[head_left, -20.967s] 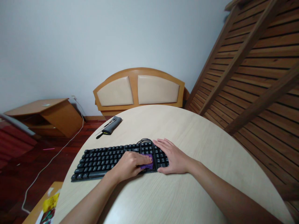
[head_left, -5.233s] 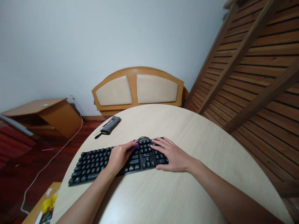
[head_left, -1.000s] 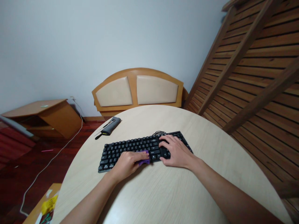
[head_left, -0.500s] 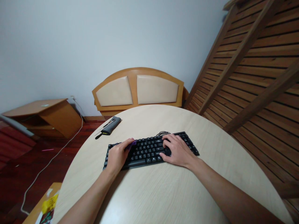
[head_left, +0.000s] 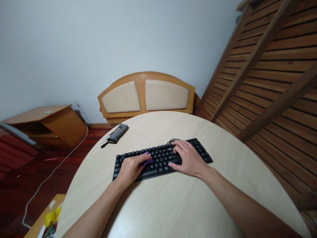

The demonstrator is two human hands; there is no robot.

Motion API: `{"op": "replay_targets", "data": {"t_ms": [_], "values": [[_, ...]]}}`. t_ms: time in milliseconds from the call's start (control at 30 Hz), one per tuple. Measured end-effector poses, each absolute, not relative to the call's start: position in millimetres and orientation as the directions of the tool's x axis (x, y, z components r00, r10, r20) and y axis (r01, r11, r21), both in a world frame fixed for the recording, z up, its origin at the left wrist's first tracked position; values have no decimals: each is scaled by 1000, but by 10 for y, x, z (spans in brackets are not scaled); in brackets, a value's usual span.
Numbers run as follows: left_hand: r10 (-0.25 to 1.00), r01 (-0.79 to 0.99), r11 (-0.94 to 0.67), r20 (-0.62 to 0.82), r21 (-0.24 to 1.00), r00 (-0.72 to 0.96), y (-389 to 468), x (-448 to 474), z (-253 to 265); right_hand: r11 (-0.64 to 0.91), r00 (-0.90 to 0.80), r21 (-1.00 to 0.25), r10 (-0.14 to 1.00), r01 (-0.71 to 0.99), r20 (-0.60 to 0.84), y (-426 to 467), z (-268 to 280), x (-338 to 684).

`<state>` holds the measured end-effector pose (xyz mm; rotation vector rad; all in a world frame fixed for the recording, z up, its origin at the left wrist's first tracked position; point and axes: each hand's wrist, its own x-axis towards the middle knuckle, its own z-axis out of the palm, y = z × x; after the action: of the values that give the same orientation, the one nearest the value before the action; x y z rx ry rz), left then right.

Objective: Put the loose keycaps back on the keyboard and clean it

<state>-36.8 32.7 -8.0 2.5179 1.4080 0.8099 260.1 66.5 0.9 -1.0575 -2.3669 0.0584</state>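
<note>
A black computer keyboard (head_left: 158, 170) lies slightly askew on the pale round table (head_left: 158, 208). My left hand (head_left: 131, 168) is over its left part, pressing a purple cloth (head_left: 148, 160) onto the keys. Only a bit of the cloth shows past the fingers. My right hand (head_left: 189, 158) rests on the keyboard's right part, fingers and thumb spread apart, with the fingertips near the far edge and the thumb on the keys. Behind the keyboard lies its coiled black cable (head_left: 173, 140), partly hidden.
A grey pouch (head_left: 120, 133) with a thin brush-like tool (head_left: 115, 131) on it lies at the table's far left. Beyond stand a padded headboard (head_left: 146, 96) and a wooden cabinet (head_left: 64, 124). Slatted wood (head_left: 260, 82) rises at right. A white cord (head_left: 56, 168) crosses the floor.
My left hand has slid right along the keys with the purple cloth, of which more now shows. The keyboard has shifted slightly right. My right hand has hardly moved.
</note>
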Motion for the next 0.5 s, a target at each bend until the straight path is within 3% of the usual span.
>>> {"op": "replay_targets", "data": {"t_ms": [200, 500], "values": [[785, 685, -616, 378, 389, 491, 333, -374, -89, 728, -641, -249, 683, 639, 350, 641, -81, 2566], [655, 516, -748, 336, 418, 677, 253, -286, -35, 679, -600, -234, 729, 696, 328, 664, -85, 2598]]}}
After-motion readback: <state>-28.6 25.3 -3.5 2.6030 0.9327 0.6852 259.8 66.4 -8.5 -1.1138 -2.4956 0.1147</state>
